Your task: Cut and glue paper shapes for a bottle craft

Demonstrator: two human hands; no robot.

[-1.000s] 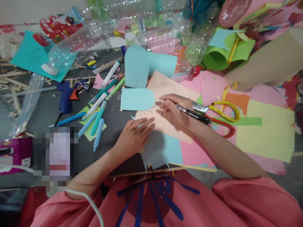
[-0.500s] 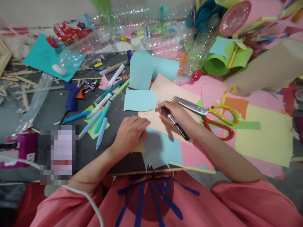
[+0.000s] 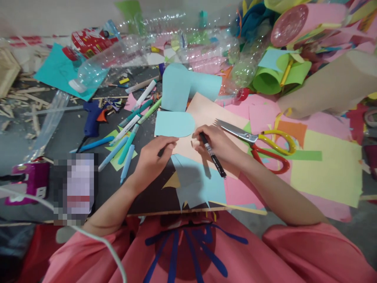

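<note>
My right hand (image 3: 216, 139) is closed round a black pen (image 3: 213, 157), with its fingertips over a small cream scrap on the peach paper (image 3: 206, 106). My left hand (image 3: 154, 155) rests at the peach paper's left edge; its thumb and forefinger come close together, and whether they pinch the paper's edge is hard to tell. Just above it lies a light blue paper piece (image 3: 173, 124) with one rounded end. Scissors (image 3: 250, 137) with one yellow and one red handle lie right of my right hand. Blue paper (image 3: 191, 181) is below both hands.
Several markers (image 3: 126, 145) lie to the left, beside a blue glue gun (image 3: 92, 120). Clear plastic bottles (image 3: 114, 55) stretch across the back. Rolled green paper (image 3: 269, 80) and a brown tube (image 3: 330, 86) are at the right. A white cable (image 3: 97, 237) crosses the lower left.
My left hand has shifted left and lifted from its flat pose, its thumb now near the forefinger. The pen in my right hand has tilted more upright, its lower end moving left.
</note>
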